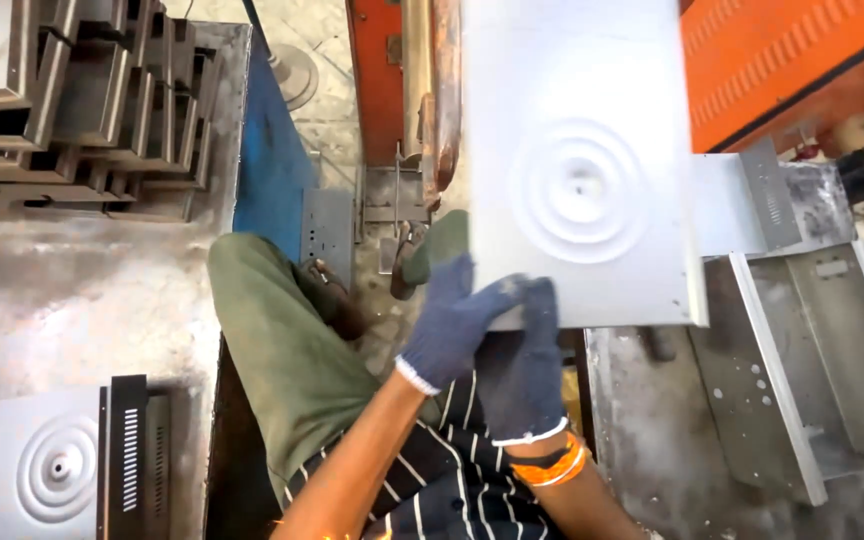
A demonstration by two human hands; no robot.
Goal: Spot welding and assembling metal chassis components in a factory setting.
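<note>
Gloves cover both my hands. My left hand curls its fingers over the near edge of the panel, gripping it. My right hand sits just beside it, fingers folded on the same edge, also gripping. I see the panel, pale grey with pressed rings at its middle, held above the bench, in front of an orange machine. A second ringed panel lies at far left.
</note>
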